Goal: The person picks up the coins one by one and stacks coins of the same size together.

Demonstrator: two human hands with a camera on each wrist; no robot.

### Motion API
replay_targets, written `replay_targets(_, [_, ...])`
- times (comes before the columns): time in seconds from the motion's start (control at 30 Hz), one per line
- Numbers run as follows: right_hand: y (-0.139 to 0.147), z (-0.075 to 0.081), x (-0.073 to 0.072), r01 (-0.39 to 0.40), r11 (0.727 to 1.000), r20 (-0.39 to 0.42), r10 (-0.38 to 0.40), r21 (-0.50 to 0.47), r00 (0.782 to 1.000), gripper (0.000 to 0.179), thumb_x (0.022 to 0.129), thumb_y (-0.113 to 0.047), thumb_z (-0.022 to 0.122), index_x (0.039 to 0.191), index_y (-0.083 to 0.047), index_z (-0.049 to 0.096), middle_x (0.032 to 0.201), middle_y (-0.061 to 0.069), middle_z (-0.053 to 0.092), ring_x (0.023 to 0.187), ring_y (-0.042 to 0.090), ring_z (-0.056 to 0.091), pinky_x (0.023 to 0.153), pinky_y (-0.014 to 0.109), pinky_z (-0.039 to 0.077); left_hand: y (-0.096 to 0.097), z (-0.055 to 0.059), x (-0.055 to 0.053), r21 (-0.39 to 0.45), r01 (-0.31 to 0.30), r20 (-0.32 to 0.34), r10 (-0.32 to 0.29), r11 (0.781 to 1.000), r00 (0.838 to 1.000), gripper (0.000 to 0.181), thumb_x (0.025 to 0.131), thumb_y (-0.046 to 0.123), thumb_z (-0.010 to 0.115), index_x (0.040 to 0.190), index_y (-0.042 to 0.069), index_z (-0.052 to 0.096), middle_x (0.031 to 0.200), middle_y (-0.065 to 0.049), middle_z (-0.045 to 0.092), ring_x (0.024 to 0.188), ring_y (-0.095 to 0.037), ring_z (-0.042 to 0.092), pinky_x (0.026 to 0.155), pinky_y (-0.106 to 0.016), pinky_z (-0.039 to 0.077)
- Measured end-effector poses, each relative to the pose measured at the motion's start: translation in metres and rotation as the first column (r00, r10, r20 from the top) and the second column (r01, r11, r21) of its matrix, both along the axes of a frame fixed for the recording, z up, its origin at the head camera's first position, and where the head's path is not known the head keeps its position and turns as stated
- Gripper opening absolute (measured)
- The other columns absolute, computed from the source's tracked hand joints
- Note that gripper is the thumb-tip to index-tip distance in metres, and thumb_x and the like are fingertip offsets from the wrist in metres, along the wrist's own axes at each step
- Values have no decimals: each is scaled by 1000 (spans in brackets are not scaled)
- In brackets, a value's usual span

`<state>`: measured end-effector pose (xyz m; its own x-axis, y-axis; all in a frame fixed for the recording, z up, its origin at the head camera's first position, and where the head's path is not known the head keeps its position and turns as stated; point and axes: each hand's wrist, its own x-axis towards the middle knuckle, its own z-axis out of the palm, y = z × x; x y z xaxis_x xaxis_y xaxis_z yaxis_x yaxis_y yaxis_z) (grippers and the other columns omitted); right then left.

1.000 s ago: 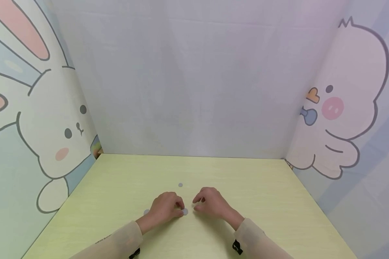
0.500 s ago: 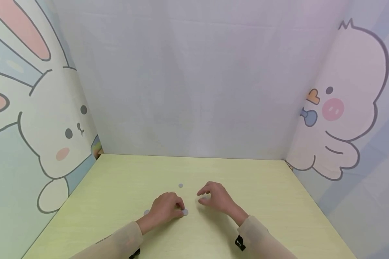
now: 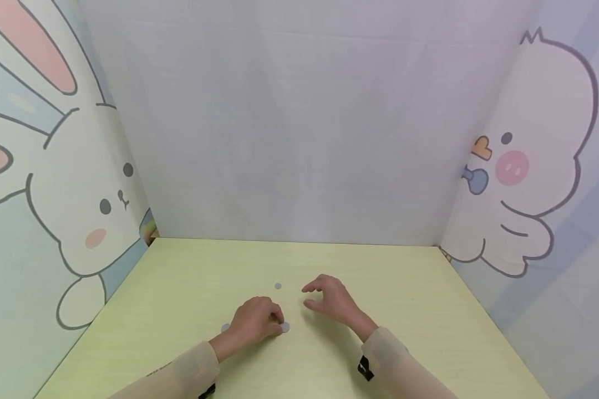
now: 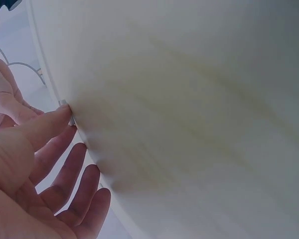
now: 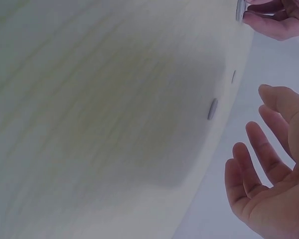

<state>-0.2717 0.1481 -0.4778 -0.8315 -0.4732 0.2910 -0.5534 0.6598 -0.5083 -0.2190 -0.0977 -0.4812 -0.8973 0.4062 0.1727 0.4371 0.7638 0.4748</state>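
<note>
Near the table's middle my left hand (image 3: 255, 320) pinches a silver coin (image 3: 285, 327) between thumb and forefinger, low at the tabletop. In the left wrist view the coin's edge (image 4: 72, 121) shows between thumb and fingertip, with the other fingers at the surface. A second coin (image 3: 226, 327) lies left of that hand, partly hidden by the wrist. Farther back lies a smaller coin (image 3: 278, 286). My right hand (image 3: 333, 299) hovers to the right of it, thumb and fingers spread apart, holding nothing. Two coins lie flat in the right wrist view, the nearer coin (image 5: 213, 109) and a farther coin (image 5: 233, 76).
A pale yellow-green wooden table (image 3: 404, 277) spreads under both hands. Behind it hangs a plain whitish cloth (image 3: 299, 138). Cartoon-printed panels stand at the sides, a rabbit panel (image 3: 75, 183) on the left and a chick panel (image 3: 539, 122) on the right.
My right hand has drawn away from the left hand, rising toward the back and slightly right, its fingers parting wider. The left hand and the coins have stayed in place.
</note>
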Motion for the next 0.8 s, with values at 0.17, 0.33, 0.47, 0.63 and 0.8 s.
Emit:
replay_targets(0.17, [-5,-1,-6,-2,1000,33,3,-12,999,24,91,-12,83,114,-6,81,107,11,74,100,30,67,85,42,55,0,0,0,6,5,3,-5,1000,1000,12,81,22,93,83,21,80,83,10,68,76,-7,57,65,-29,48])
replay_targets(0.33, [-14,-1,-15,-14,1000,69,15,-15,998,28,92,-14,83,118,-6,79,110,13,73,103,32,67,87,44,55,0,0,0,7,1,5,-1,1000,1000,12,81,22,93,83,22,81,83,10,68,77,-7,57,66,-30,49])
replay_targets(0.47, [-25,-3,-25,-28,1000,75,28,0,997,30,92,-15,83,121,-6,78,111,13,72,104,32,66,88,43,55,-1,0,0,11,-1,10,1,1000,1000,12,82,22,93,84,22,81,83,10,68,77,-8,57,66,-30,48])
replay_targets(0.63, [-37,-8,-37,-4,1000,95,1,25,996,33,92,-18,83,123,-8,78,114,11,72,106,29,66,91,42,55,-2,0,0,20,4,10,-5,1000,1000,12,82,22,92,84,21,81,83,9,67,76,-7,55,64,-29,47])
replay_targets(0.8, [-48,-11,-46,18,999,111,-24,48,994,34,90,-18,85,122,-9,78,113,11,72,104,28,66,91,42,54,-2,-1,0,21,8,5,-8,1000,1000,12,82,21,92,84,21,81,82,9,66,75,-6,54,63,-29,46])
